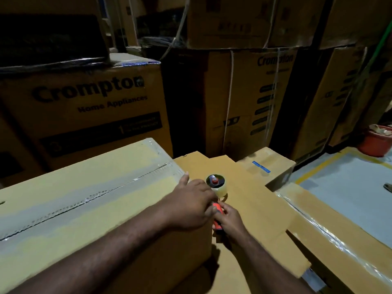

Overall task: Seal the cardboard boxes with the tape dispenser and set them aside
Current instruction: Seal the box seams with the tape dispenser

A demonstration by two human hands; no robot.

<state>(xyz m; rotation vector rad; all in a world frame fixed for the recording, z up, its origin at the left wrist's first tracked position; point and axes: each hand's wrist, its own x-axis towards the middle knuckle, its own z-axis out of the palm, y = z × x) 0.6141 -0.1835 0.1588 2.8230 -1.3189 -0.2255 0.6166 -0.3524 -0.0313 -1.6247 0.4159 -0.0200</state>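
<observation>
— Where's the dispenser (219,193)?
— At the right-hand end of the big box (84,219), just off its top corner, with the roll (216,183) farthest from the person. It is above the flat cardboard (250,200) beside the box.
— Who has it?
— The right hand (230,218); its fingers are wrapped round the orange handle (217,209). The left hand (191,200) lies on the box's corner, thumb out, fingers laid over the edge next to the handle. It grasps nothing I can make out, though that part is blurred.
— And the box?
— Clear tape (89,196) runs along the top seam to that end. I'd judge the strip is being taken down the end face, with the cut to follow.
— How will it all handle?
— The dispenser looks light and rigid. The handle is the place to hold it, clear of the blade, which I can't see. The tape is thin and clingy, and is likely to fold on itself if it goes slack. The box is large, probably stiff at the edges and softer mid-panel. To shift it I'd grip both ends, low down.
— Around it?
— Another taped box (339,234) to the right, a small box (267,166) behind, printed cartons (91,102) stacked at the back, and a red bucket (375,143) on the floor (343,179).
</observation>
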